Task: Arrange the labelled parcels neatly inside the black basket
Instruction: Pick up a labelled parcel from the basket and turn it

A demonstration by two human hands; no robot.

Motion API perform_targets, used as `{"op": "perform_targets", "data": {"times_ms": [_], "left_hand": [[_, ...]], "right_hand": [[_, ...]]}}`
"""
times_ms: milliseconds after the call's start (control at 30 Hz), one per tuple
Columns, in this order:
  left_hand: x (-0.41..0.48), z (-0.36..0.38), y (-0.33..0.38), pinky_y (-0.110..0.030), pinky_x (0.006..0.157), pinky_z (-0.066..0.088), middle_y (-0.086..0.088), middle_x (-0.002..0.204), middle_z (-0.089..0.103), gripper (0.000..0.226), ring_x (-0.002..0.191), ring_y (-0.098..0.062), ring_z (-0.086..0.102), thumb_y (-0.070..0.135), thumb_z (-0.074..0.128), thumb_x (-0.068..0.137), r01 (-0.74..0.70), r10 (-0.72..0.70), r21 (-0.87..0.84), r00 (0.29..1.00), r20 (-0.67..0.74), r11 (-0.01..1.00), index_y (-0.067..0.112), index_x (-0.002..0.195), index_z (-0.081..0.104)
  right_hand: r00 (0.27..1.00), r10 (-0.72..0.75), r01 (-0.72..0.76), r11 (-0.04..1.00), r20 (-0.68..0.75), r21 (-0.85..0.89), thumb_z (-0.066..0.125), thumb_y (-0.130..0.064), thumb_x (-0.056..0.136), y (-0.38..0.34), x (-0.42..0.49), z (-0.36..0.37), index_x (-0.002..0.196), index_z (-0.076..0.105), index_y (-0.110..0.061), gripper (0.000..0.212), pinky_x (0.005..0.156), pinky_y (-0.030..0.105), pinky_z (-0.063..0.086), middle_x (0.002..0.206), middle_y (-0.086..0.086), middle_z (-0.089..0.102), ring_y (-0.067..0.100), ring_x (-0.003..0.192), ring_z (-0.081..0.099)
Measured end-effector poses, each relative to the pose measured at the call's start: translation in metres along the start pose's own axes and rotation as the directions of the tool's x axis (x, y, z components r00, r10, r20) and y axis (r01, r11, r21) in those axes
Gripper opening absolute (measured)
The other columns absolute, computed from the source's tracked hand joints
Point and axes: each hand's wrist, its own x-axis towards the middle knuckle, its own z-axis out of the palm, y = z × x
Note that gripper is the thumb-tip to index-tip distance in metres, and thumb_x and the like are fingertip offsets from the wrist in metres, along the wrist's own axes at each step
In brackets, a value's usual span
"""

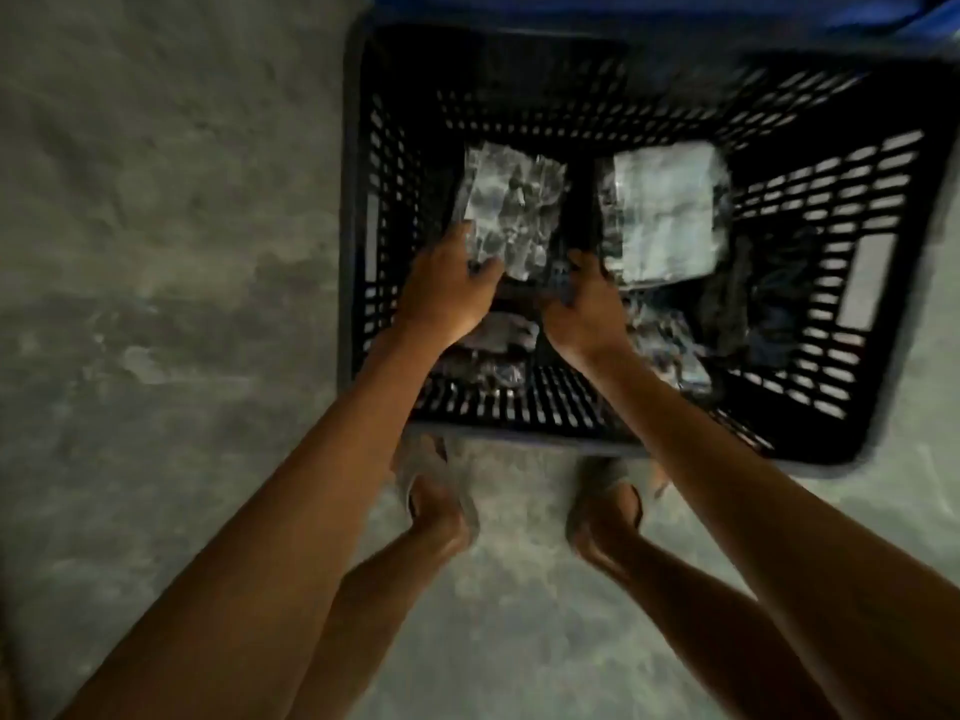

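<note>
Both of your arms reach down into the black basket (883, 283), which sits on the grey floor (156, 252) just beyond your feet. Your left hand (447, 288) pinches the near corner of a shiny wrapped parcel (511, 210), thumb on top and fingers under its edge, so that parcel lies just beyond your left knuckles. Your right hand (584, 304) is curled around something dark between the two parcels; the blur hides whether it grips a parcel edge or only presses there, so I cannot tell. Just beyond and to the outside of your right hand lies a paler parcel with a label (667, 210), flat and fairly square to the basket wall. Under your right wrist, toward you, more wrapped packets (670, 345) lie loose and crooked, and another shows under your left wrist. By my judgement you are about midway: everything visible is already inside, one parcel looks settled, one is being placed, and the nearer ones are not yet straightened.
</note>
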Motion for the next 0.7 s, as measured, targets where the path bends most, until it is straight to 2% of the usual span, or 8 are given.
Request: {"op": "perform_targets", "data": {"times_ms": [133,233,333,433,500,567,633,700], "left_hand": [[0.076,0.034,-0.014,-0.040,0.103,0.047,-0.013,0.147,0.052,0.066,0.130,-0.034,0.053,0.038,0.050,0.096,0.047,-0.048,-0.008,0.998,-0.034,0.999,0.016,0.154,0.029],[0.112,0.048,-0.025,-0.043,0.112,0.041,-0.014,0.159,0.038,0.081,0.140,-0.034,0.044,0.040,0.051,0.095,0.060,-0.062,-0.020,0.994,-0.094,0.998,0.014,0.160,0.010],[0.125,0.054,-0.037,-0.039,0.108,0.044,-0.016,0.156,0.042,0.081,0.136,-0.035,0.048,0.042,0.051,0.094,0.129,-0.132,-0.035,0.986,-0.099,0.991,0.012,0.159,0.013],[0.125,0.054,-0.041,-0.037,0.098,0.046,-0.014,0.147,0.051,0.067,0.128,-0.034,0.053,0.043,0.050,0.092,0.195,-0.196,-0.051,0.980,-0.016,0.979,0.009,0.149,0.040],[0.120,0.051,-0.039,-0.034,0.091,0.048,-0.012,0.139,0.056,0.061,0.121,-0.032,0.057,0.044,0.050,0.092,0.190,-0.189,-0.078,0.982,0.016,0.979,0.008,0.141,0.049],[0.113,0.052,-0.035,-0.030,0.091,0.046,-0.010,0.144,0.052,0.062,0.127,-0.033,0.054,0.042,0.049,0.093,0.193,-0.190,-0.097,0.981,0.037,0.976,0.005,0.143,0.046],[0.109,0.058,-0.029,-0.030,0.093,0.047,-0.014,0.153,0.044,0.069,0.130,-0.032,0.052,0.037,0.051,0.093,0.215,-0.208,-0.115,0.976,0.067,0.970,0.005,0.152,0.034],[0.107,0.060,-0.023,-0.035,0.080,0.050,-0.016,0.149,0.049,0.066,0.112,-0.030,0.062,0.030,0.050,0.094,0.219,-0.214,-0.123,0.975,0.058,0.968,0.001,0.151,0.035]], "right_hand": [[0.999,0.036,-0.034,0.996,-0.021,0.088,0.060,-0.031,0.090,0.014,0.073,0.043,0.151,0.025,-0.007,0.074,0.083,0.032,0.043,0.144,0.018,0.050,0.038,0.125,0.054],[0.992,0.057,-0.050,0.997,-0.111,0.067,0.059,-0.042,0.087,0.020,0.108,0.060,0.154,0.020,-0.003,0.087,0.088,0.037,0.049,0.146,0.021,0.049,0.040,0.125,0.054],[0.986,0.112,-0.093,0.985,-0.123,0.148,0.061,-0.044,0.086,0.029,0.121,0.066,0.151,0.027,-0.001,0.084,0.091,0.037,0.048,0.144,0.022,0.051,0.040,0.126,0.054],[0.985,0.160,-0.136,0.944,-0.057,0.299,0.061,-0.041,0.088,0.034,0.122,0.069,0.142,0.041,-0.007,0.067,0.082,0.030,0.042,0.135,0.017,0.059,0.036,0.117,0.058],[0.986,0.167,-0.153,0.916,-0.005,0.371,0.061,-0.040,0.089,0.034,0.116,0.070,0.148,0.034,-0.014,0.069,0.089,0.034,0.046,0.138,0.014,0.057,0.035,0.119,0.058],[0.988,0.154,-0.150,0.922,0.016,0.356,0.061,-0.039,0.089,0.032,0.111,0.072,0.152,0.026,-0.018,0.076,0.094,0.036,0.048,0.141,0.013,0.054,0.034,0.116,0.059],[0.989,0.144,-0.146,0.933,0.030,0.329,0.062,-0.037,0.087,0.032,0.108,0.071,0.154,0.022,-0.017,0.080,0.085,0.032,0.049,0.141,0.013,0.054,0.031,0.105,0.062],[0.990,0.120,-0.137,0.944,0.074,0.301,0.063,-0.033,0.084,0.029,0.110,0.068,0.152,0.027,-0.011,0.080,0.086,0.037,0.052,0.140,0.016,0.054,0.036,0.114,0.059]]}}
